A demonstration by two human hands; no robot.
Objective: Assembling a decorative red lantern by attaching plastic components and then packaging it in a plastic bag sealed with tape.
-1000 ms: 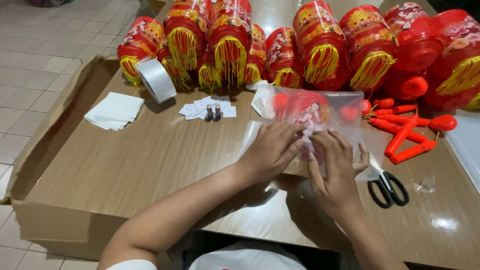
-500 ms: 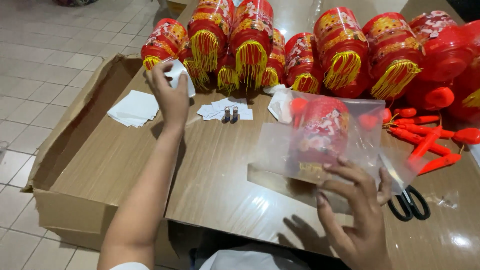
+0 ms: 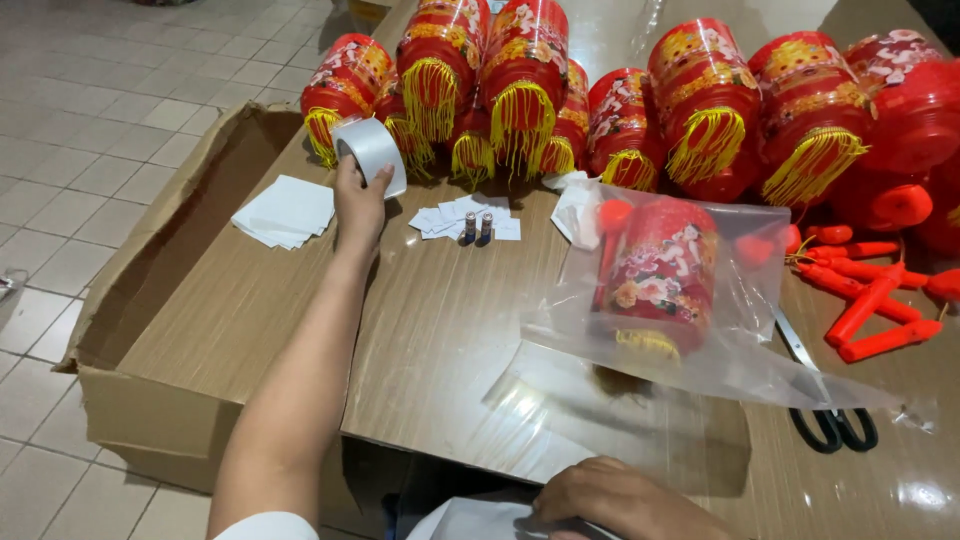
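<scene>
Left hand [image 3: 358,205] grip around tape roll [image 3: 370,152]

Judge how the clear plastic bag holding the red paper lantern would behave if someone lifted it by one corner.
The clear plastic bag would probably sag and crinkle, since its loose film lies wrinkled on the wooden table. The red paper lantern inside likely slides toward the low end. It probably weighs little, as the thin film around it looks unstretched.
</scene>
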